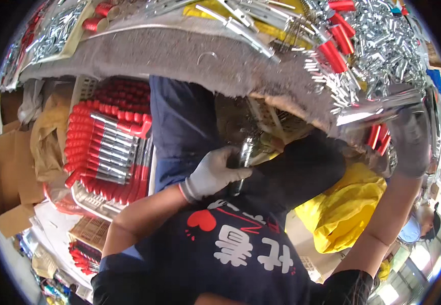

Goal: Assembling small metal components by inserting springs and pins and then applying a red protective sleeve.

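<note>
My left hand (214,174), in a grey glove, is closed around a shiny metal cylinder part (245,152) held in my lap, just under the table's edge. My right hand (409,145), also gloved in grey and blurred, is raised at the table's right edge. It grips a few red-handled metal pieces (378,138). Just above that hand a heap of small silver metal parts (388,46) lies on the table. Beside the heap are more red-handled pieces (335,51).
The table (180,56) is covered in grey felt and holds long metal rods (241,20). Below it on the left stands a white crate (109,145) full of red-handled tools. Cardboard boxes (7,173) sit further left. A yellow bag (345,208) lies at right, and another person (424,221) is beyond it.
</note>
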The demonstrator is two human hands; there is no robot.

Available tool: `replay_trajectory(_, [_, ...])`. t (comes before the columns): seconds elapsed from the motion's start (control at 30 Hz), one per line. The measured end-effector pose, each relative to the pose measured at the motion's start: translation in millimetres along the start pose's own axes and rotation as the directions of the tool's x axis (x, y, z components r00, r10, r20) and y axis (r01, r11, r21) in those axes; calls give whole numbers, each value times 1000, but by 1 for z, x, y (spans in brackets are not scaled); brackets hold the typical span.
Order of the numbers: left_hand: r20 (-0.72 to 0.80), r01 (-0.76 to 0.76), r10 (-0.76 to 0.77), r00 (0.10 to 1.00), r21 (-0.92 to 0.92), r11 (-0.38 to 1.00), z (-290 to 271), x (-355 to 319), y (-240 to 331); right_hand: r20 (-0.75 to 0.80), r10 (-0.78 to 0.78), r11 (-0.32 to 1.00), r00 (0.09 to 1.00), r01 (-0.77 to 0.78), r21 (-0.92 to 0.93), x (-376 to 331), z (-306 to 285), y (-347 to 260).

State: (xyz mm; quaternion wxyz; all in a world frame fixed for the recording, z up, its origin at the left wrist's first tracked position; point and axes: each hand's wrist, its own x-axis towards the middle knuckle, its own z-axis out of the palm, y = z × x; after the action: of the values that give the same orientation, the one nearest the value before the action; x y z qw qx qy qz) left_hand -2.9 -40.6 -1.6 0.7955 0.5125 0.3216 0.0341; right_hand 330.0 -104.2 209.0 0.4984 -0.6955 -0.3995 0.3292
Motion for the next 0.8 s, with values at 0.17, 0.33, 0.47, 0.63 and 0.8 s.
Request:
replay_trajectory(0.17, [-41,52,-51,998,24,998,15,-20,5,214,2,993,977,-28,117,-26,86,43])
replay_trajectory(0.33, [-57,49,-34,998,288,956,26,-38,26,271,264,960,926,-225,-166,-54,135,82])
replay_trajectory(0.47, [5,-111,122,992,460,881,13,-44,3,354,373,921,858,-296,-255,-81,163,101])
replay_trajectory(0.63, [93,-513,518,850,369,775,-15,-1,41,407,355,934,842,-303,-189,-87,177,102])
replay_trajectory(0.8, [228,-252,206,952,197,948,-19,17,58,465,54,782,884,252,-570,-53,136,68])
